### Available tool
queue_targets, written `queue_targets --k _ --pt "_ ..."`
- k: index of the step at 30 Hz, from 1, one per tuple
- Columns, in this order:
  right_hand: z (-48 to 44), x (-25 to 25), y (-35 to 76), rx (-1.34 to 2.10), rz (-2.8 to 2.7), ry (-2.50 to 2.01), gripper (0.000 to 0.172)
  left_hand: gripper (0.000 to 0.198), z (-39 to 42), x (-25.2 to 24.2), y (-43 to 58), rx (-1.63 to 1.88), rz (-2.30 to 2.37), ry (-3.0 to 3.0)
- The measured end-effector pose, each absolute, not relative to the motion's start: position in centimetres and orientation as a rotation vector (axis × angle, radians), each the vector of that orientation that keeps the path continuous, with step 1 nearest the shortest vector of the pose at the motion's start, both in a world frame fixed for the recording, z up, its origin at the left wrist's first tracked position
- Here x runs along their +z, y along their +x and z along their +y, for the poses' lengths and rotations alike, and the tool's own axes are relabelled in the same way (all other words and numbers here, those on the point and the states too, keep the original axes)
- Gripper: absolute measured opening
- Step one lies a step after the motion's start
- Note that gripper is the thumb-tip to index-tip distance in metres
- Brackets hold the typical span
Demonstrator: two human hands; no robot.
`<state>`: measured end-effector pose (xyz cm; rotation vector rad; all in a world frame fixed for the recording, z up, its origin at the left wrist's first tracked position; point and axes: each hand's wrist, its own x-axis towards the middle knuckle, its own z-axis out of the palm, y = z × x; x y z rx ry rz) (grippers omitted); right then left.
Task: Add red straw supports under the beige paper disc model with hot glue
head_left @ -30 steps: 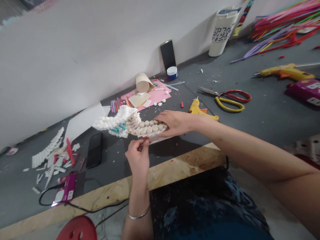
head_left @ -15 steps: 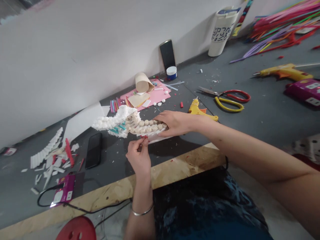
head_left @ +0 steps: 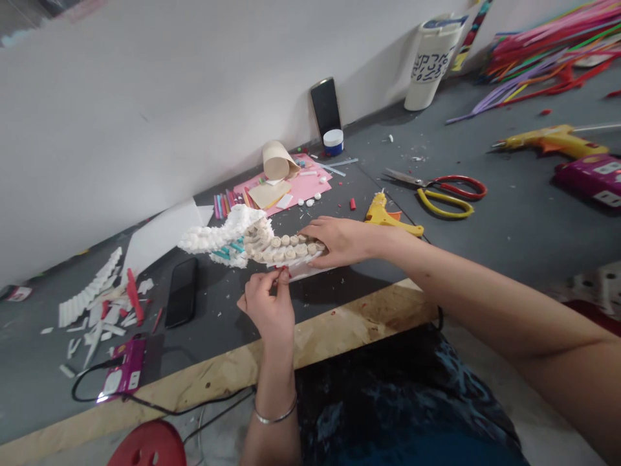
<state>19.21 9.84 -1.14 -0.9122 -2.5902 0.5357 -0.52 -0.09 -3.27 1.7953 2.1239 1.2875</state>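
1. Centre stage, on the dark grey table (head_left: 514,239): a long craft model of white fluffy tufts, turquoise sticks and beige rolled discs (head_left: 288,250), stretched out between the wall and the person.
2. The right hand (head_left: 343,241) cups its right end, fingers along the far side, thumb along the near one, holding that end between them.
3. And the left hand (head_left: 268,298)! Fingers pinched narrow on a tiny red piece (head_left: 281,267), right at the model's near edge (what it's made of, nobody can tell from here).
4. Handling, by the look of it: light, soft at the tufts, stiffer along the discs, fragile wherever pieces join. The disc-covered end seems the better hold; squeezing the tufts could crush them.
5. Over to the writing: bold dark lettering circles the off-white tall tumbler (head_left: 431,68), not readable; white labels on the purple box (head_left: 592,180) are too small.
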Motion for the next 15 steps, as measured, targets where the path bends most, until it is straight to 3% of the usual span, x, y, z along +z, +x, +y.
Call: queue_targets --k 15 --pt "9.83 -2.10 19.31 0.463 -2.578 -0.937 0.063 0.020 -0.34 -3.96 -0.18 1.346 2.097 1.795"
